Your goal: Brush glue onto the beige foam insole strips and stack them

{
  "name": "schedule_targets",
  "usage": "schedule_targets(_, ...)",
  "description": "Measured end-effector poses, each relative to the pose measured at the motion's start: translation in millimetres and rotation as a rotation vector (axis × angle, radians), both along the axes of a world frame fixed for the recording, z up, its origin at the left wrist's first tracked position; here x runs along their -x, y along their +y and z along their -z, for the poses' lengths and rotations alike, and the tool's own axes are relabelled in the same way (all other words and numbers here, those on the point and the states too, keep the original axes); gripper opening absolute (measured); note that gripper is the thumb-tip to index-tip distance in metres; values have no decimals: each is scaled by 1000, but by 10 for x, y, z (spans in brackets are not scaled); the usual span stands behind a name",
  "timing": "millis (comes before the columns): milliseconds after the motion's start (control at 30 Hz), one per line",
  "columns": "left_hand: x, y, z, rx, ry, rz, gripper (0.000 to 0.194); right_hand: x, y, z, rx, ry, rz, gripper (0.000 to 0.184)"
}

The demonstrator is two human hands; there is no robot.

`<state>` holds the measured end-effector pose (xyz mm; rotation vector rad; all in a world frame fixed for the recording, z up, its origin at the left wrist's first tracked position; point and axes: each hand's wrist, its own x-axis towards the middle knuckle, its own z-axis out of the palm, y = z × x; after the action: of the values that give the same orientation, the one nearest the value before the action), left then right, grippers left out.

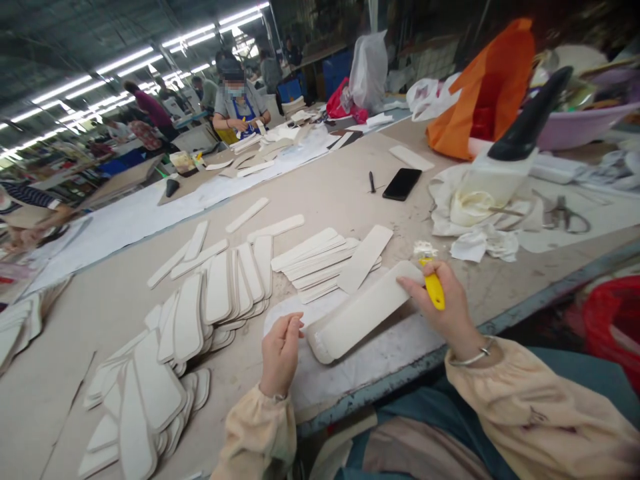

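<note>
In the head view my right hand [443,300] holds a yellow-handled brush [434,287] with white paste on its bristles. The thumb and fingers of that hand also touch the right end of a long off-white panel [367,313] with rounded corners. This panel lies slanted over a white sheet [320,393] at the table's front edge. Just left of its near end, my left hand [281,350] is closed with the fingertips pressed together; whatever may be between them is hidden. Beyond the panel lies a fanned stack of off-white strips [315,260].
Piles of rounded panels [150,380] cover the left. A phone [403,184], a white container [493,177] with a black cone on top, scissors [565,215] and an orange bag [485,87] are at the right. A co-worker [240,107] works across the table.
</note>
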<state>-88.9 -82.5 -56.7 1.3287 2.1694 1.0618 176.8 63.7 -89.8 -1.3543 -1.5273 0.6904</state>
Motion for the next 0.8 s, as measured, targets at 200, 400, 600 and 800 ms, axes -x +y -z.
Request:
schedule_targets(200,25,-297,225,20,-29,-43,34,-9,7,107,-22,-47,35,41)
schedule_targets(400,-75,-384,292,18,-86,30,45,61,-52,139,6,-79,24,40)
schedule_targets(600,-88,-394,339,66,-34,83,55,127,-102,116,-20,-98,17,35)
schedule_targets(800,-98,-377,373,65,-44,55,49,173,-124,139,-32,-126,29,37)
